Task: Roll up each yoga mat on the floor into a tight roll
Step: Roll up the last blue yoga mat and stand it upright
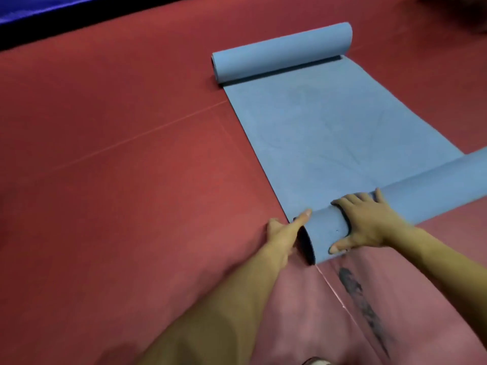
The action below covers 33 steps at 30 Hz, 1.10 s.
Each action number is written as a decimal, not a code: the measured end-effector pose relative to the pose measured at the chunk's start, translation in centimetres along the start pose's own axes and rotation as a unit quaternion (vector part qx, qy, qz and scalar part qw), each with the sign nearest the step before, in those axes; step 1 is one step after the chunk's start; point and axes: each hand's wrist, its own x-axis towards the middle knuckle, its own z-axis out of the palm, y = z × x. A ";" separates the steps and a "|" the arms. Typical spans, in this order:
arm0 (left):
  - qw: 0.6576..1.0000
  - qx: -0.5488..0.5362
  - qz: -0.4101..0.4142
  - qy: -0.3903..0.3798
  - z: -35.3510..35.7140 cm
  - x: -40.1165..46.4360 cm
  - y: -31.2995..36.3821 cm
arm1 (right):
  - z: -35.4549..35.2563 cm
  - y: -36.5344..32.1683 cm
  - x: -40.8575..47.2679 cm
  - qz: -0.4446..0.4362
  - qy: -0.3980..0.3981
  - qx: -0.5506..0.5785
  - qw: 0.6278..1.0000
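Yoga mat (342, 133) — blue, with a darker underside — is lying across the red floor (118, 154), its flat middle stretching away from the hands. Both ends are curled: a far roll (283, 52) is sitting well beyond the grip, and the near roll (421, 188) is running out to the right of it, past the frame edge.

It looks soft and light, a foam sheet that bends easily and, judging by the far end, springs back into a curl; faint creases are showing on the flat part. The surface seems grippy rather than slick, so palms should be able to drive it without slipping.

Right hand (369, 222) is lying over the top of the near roll, fingers draped forward and thumb hooking the near side, clasping it. Left hand (283, 233) is pressing flat, fingers straight, against the roll's open left end, squaring the layers.

Best hold is probably on top of the roll, hands spread apart — one-sided pressure risks a coned, loose roll.
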 end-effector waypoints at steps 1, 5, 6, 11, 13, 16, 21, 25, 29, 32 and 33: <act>1.000 -0.018 -0.013 0.004 0.4 1.0 0.2 | 0.4 0.1 -0.1 0.006 0.034 0.015 0.999; 0.998 0.042 -0.041 -0.017 -0.8 2.9 1.6 | 1.1 -3.2 -0.6 -0.004 0.126 0.060 0.990; 0.997 0.066 -0.047 -0.011 -1.5 3.3 2.0 | 1.2 -4.5 -0.7 -0.002 0.145 0.073 0.987; 0.987 0.129 0.054 0.084 -8.3 4.6 3.8 | 0.5 -11.9 -0.7 -0.010 0.185 0.142 0.972; 0.973 0.149 0.109 0.135 -12.6 4.8 4.2 | 0.0 -15.2 -0.2 -0.038 0.212 0.161 0.963; 0.945 0.185 0.150 0.224 -20.3 4.7 4.7 | -1.0 -17.8 0.6 -0.007 0.274 0.198 0.941; 0.911 0.251 0.155 0.287 -33.8 1.8 5.3 | -0.1 -13.9 1.9 0.258 0.210 0.239 0.912; 0.917 0.232 0.146 0.289 -42.9 -1.3 2.8 | 1.8 -12.6 1.7 0.426 0.071 0.283 0.857; 0.920 0.200 0.134 0.308 -49.4 -4.3 -1.3 | 2.1 -17.6 3.1 0.416 0.075 0.339 0.841; 0.919 0.176 0.117 0.332 -53.1 -7.0 -3.7 | 0.8 -22.4 5.5 0.394 0.072 0.369 0.839; 0.919 0.160 0.115 0.341 -54.2 -8.1 -4.3 | 0.3 -23.9 6.4 0.381 0.075 0.376 0.842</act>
